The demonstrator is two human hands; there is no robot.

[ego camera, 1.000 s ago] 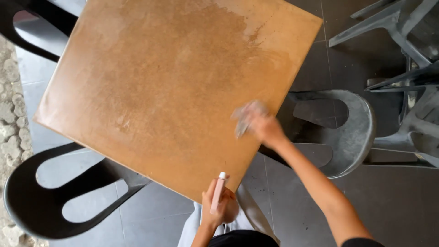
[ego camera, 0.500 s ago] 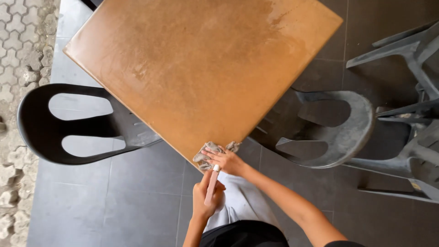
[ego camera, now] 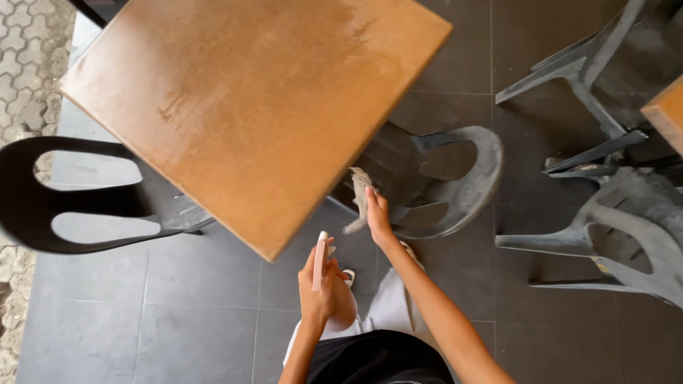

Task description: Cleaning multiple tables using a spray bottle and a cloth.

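With your right hand (ego camera: 378, 215) clamped on the grey cloth (ego camera: 358, 199) just off the brown counter (ego camera: 242, 107) edge and your left hand (ego camera: 318, 284) gripping the pink bottle (ego camera: 320, 260), the wiping step was in hand; the next move called for laying the cloth flat on the counter.

A square brown wooden table (ego camera: 249, 107) stands on dark grey floor tiles (ego camera: 178, 320), with black plastic chairs (ego camera: 43, 206) and grey plastic chairs (ego camera: 462, 178) around it; pale cobbled paving (ego camera: 28, 43) lies far left.

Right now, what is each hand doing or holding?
Left hand: closed around a slim pink bottle.
Right hand: closed on a grey cloth, just off the table edge.
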